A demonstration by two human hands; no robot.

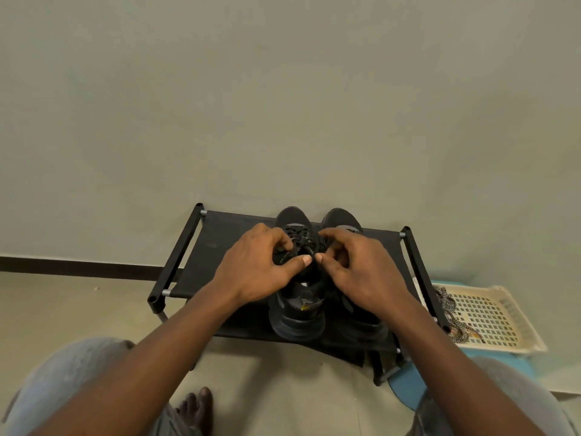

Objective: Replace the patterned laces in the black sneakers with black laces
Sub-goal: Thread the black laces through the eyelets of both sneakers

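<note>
sneakers (297, 319) (342, 217) x2 | hands (254, 272) (361, 272) x2 | black lace (300, 242) x1 | rack (188, 247) x1 | tray (503, 316) x1 | foot (196, 407) x1 | patterned laces (448, 305), tangled, can't count

Sneakers (297, 313) on rack (226, 234); laces (448, 305) in tray (503, 313) to its right.

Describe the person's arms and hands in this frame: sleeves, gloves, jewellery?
Left hand and right hand are ungloved, no rings visible; no watch or band on either wrist. Left forearm and right forearm are bare as far up as the frame shows, no sleeve in view. Thumbnails short, unpainted.
</note>
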